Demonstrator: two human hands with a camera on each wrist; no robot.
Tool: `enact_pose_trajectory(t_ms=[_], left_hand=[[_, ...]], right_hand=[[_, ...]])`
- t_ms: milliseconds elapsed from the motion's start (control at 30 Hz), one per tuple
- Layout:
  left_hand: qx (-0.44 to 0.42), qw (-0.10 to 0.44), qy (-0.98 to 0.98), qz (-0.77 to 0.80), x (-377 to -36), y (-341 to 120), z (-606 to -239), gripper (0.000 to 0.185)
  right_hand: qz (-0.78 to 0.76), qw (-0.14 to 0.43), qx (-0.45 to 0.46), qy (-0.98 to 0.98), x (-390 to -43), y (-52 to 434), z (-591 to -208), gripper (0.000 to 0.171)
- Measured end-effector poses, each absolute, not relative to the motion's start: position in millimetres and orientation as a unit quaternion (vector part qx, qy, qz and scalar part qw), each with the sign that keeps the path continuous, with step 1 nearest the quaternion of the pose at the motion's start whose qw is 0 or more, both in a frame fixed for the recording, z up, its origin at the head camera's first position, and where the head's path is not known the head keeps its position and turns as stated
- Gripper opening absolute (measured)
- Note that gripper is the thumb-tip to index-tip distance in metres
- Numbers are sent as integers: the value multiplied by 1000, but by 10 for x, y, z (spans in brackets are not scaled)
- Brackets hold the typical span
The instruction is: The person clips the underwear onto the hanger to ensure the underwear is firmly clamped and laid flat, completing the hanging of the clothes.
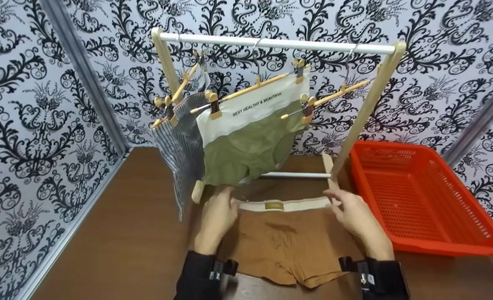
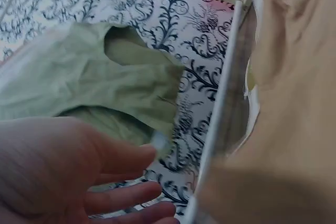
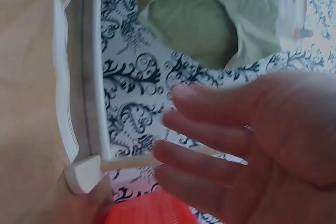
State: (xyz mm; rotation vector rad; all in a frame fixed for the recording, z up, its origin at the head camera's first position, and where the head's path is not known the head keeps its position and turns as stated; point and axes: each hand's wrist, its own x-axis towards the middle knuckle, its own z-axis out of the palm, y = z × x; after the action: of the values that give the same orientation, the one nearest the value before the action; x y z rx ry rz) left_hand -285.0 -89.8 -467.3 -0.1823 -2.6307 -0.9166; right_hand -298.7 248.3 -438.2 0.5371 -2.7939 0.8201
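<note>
Brown underpants (image 1: 288, 241) with a white waistband (image 1: 300, 205) and a small gold label lie spread out on the table. Beside the left end of the waistband is my left hand (image 1: 219, 212), its fingers loosely bent and holding nothing in the left wrist view. My right hand (image 1: 354, 210) hovers by the waistband's right end; its fingers are spread a little and free of cloth in the right wrist view. Beyond both hands, green underpants (image 1: 246, 150) with a white printed waistband hang from a clip hanger (image 1: 255, 85).
A small rack with a white top bar (image 1: 280, 43) stands at the back. From it also hang a striped grey garment (image 1: 184, 141) at left and another clip hanger (image 1: 340, 92) at right. A red plastic basket (image 1: 434, 246) sits on the right of the brown table (image 1: 134, 233).
</note>
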Motion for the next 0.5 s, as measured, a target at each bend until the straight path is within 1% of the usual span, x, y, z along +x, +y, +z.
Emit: enact_pose_trajectory(t_ms=[67,133,167,200,267,300,367,400,500], left_hand=[[-116,146,-931,-315,-2829,-852,-4625,32],[-160,88,-935,-304,-2801,-794,-4605,32],[-175,54,-937,-296,-2783,-763,-4604,35],[-186,20,-940,-286,-2765,-733,-4613,42],[-182,-47,-942,-279,-2729,-674,-4645,63],[-177,-72,-943,-274,-2715,-649,-4669,74],[-160,-109,-946,-260,-2684,-612,-4721,97],[-154,-122,-947,-252,-2674,-597,-4748,106],[-147,-156,-951,-222,-2647,-574,-4804,121]], right_hand=[[276,32,206,-938,-2968,2460,-4388,42],[288,-39,214,-932,-2938,2434,-4423,55],[291,-71,212,-930,-2923,2422,-4448,62],[294,-100,203,-929,-2907,2411,-4473,70],[294,-144,184,-927,-2880,2398,-4525,82],[292,-162,171,-927,-2866,2392,-4545,86],[274,-185,158,-930,-2845,2388,-4571,90],[266,-194,153,-932,-2834,2386,-4575,91],[242,-213,154,-934,-2810,2375,-4571,90]])
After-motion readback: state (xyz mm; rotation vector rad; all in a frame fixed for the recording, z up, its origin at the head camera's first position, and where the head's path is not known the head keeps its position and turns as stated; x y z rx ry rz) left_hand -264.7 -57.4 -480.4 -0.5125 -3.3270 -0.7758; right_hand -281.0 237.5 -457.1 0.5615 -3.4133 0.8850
